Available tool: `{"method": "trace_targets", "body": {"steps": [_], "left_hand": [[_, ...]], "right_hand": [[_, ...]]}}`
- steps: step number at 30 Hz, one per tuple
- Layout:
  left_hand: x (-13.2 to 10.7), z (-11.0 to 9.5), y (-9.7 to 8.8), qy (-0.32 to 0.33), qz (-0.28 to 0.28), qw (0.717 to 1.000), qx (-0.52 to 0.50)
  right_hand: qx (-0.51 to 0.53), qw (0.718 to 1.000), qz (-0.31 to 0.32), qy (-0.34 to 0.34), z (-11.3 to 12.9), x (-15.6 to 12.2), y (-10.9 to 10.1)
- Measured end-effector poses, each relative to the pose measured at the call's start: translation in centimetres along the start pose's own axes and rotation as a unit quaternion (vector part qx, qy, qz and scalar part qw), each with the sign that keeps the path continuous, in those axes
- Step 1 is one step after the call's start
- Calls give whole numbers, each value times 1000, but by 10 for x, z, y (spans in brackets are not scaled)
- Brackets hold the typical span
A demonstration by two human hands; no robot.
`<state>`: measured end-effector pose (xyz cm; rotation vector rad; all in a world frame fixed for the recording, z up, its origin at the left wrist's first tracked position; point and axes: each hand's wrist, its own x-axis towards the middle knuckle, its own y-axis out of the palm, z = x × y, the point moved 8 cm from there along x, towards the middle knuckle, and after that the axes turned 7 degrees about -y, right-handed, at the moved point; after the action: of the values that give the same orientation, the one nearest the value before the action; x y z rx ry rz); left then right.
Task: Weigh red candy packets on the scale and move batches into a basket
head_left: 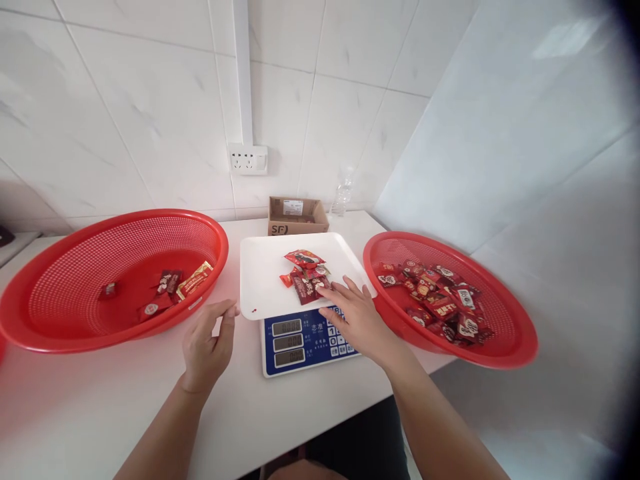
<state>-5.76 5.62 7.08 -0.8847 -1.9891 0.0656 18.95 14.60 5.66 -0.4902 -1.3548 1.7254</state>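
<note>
A white weighing tray (265,270) sits on a blue-faced digital scale (295,367) in front of me. On the tray lies a small pile of wrapped snacks: a bright red packet (304,258) at the back and a dark red packet (304,288) nearer me. My right hand (357,320) is open, fingers spread over the tray's front right, fingertips at the dark red packet's edge. Beside the tray's front left corner, my left hand (210,340) is curled with thumb and forefinger close together; I see nothing in it.
A red plastic basket (65,267) on the left holds a few packets. Another red basket (520,340) on the right holds many snack packets. Behind the tray stand a small cardboard box (297,228) and a clear plastic bottle (343,193), near the tiled wall.
</note>
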Motion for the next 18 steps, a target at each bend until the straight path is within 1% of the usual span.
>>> {"method": "trace_targets", "body": {"steps": [4, 9, 14, 18], "left_hand": [[0, 0, 1, 3, 1, 1000, -1], [0, 0, 0, 2, 1, 1000, -1], [-1, 0, 1, 4, 5, 1000, -2], [-1, 0, 2, 10, 5, 1000, -1]], "right_hand": [[7, 1000, -11, -1, 2, 2, -1], [31, 998, -51, -4, 3, 4, -11], [39, 996, -82, 8, -3, 7, -16], [79, 991, -106, 29, -8, 8, -18]]}}
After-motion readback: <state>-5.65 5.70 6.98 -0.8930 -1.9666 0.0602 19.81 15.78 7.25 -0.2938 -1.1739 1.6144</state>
